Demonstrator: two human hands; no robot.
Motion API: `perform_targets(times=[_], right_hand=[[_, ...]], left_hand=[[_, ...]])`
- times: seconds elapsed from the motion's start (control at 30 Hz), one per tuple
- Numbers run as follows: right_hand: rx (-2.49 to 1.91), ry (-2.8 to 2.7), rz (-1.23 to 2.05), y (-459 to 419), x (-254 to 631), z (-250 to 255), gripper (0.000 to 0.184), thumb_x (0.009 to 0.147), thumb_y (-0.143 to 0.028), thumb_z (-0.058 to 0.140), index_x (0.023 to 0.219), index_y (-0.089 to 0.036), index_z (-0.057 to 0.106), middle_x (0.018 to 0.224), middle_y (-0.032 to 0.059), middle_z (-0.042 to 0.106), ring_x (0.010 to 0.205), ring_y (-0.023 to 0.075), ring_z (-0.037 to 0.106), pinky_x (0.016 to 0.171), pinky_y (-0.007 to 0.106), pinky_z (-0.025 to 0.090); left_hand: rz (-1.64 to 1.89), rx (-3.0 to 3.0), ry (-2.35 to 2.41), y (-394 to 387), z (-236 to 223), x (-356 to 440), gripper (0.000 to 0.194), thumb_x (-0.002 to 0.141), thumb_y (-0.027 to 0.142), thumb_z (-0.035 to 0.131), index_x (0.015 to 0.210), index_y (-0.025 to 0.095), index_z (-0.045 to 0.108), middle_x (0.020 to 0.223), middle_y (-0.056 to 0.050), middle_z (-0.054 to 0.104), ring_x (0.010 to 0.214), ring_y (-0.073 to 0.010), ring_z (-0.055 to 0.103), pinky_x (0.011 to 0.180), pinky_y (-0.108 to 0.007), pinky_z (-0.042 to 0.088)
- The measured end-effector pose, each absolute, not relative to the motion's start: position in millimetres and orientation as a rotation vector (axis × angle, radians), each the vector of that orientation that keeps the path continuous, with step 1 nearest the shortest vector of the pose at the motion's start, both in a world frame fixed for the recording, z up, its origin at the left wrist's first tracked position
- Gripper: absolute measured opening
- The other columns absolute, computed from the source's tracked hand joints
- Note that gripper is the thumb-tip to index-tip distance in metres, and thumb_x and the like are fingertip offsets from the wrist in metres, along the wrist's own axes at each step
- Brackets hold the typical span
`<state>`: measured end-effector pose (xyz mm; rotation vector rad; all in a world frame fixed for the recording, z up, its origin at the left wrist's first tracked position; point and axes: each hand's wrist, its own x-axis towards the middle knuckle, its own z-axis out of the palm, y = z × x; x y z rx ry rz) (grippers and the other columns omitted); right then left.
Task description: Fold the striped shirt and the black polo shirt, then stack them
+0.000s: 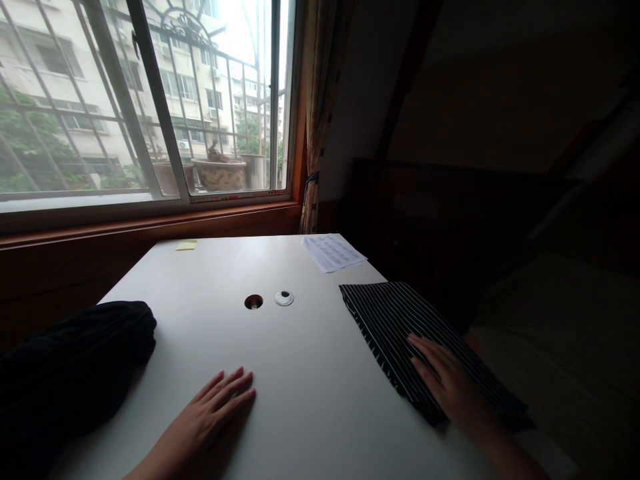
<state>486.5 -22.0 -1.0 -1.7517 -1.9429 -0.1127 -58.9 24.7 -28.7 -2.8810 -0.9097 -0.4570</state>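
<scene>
Hands: right [445, 377], fingers slightly parted, over striped cloth [400, 327]; left [207, 410], fingers narrowly spread, left of cloth.

Near the far left corner of the white table [300, 347], a yellow sticky note [187, 245]; at the far right corner, overlapping printed sheets [335, 253]. Between these and closer in, a round cable hole [253, 302], with a pale grommet cover [284, 298] just to the right. Beyond the table, a sliding window [185, 199] in a wooden surround [299, 100]. Outside, metal security bars [227, 87], a patterned planter [220, 175] with a gnarled stump [216, 155], plainer pots [173, 177] on either side, green trees [30, 143] and pale apartment blocks [55, 60]. Right of the window, a gathered curtain [317, 87] with a blue tie [312, 178]; farther right, dark furniture [425, 200], details lost in shadow.
</scene>
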Motion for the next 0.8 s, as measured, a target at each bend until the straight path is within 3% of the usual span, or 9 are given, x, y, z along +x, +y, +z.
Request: perform_targets(times=[0.17, 0.33, 0.43, 0.57, 0.8], right_hand=[[-1.972, -1.89, -0.486, 5, 529, -22, 0.066, 0.095, -0.06, 0.033, 0.141, -0.018, 0.053, 0.149, 0.0154, 0.05, 0.136, 0.0388, 0.045, 0.108, 0.064, 0.036], [-2.08, -1.865, -0.539, 0, 533, -46, 0.065, 0.093, -0.061, 0.028, 0.14, -0.025, 0.055, 0.154, 0.0108, 0.044, 0.141, 0.0417, 0.036, 0.106, 0.069, 0.033], [-2.038, -1.872, -0.537, -10, 529, -46, 0.062, 0.091, -0.057, 0.031, 0.14, -0.029, 0.056, 0.155, 0.009, 0.043, 0.139, 0.0437, 0.037, 0.104, 0.071, 0.033], [-2.044, -1.883, -0.61, -25, 530, -47, 0.057, 0.09, -0.05, 0.035, 0.137, -0.028, 0.059, 0.152, 0.0109, 0.047, 0.138, 0.0478, 0.036, 0.099, 0.076, 0.033], [-1.932, -2.214, -0.903, -54, 553, -69, 0.042, 0.085, -0.017, 0.042, 0.115, -0.023, 0.071, 0.142, 0.0126, 0.057, 0.142, 0.0439, 0.033, 0.101, 0.073, 0.034]], left_hand=[[-0.453, -2.877, -0.902, 25, -28, -59, 0.053, 0.102, 0.026, 0.048, 0.152, 0.036, 0.035, 0.153, 0.003, 0.045, 0.139, -0.0199, 0.045, 0.116, -0.039, 0.039], [-0.483, -2.873, -0.899, 25, -27, -58, 0.054, 0.101, 0.026, 0.051, 0.152, 0.036, 0.036, 0.153, 0.003, 0.045, 0.14, -0.0195, 0.044, 0.117, -0.038, 0.037], [-0.439, -2.846, -0.896, 25, -29, -59, 0.053, 0.101, 0.027, 0.05, 0.152, 0.036, 0.036, 0.153, 0.003, 0.045, 0.14, -0.0203, 0.044, 0.116, -0.039, 0.038], [-0.467, -2.875, -0.905, 25, -32, -59, 0.053, 0.102, 0.025, 0.049, 0.152, 0.036, 0.035, 0.153, 0.002, 0.045, 0.14, -0.021, 0.044, 0.116, -0.041, 0.038], [-0.445, -2.935, -0.93, 25, -31, -61, 0.056, 0.102, 0.022, 0.047, 0.153, 0.037, 0.032, 0.155, 0.002, 0.042, 0.143, -0.0216, 0.04, 0.117, -0.043, 0.036]])
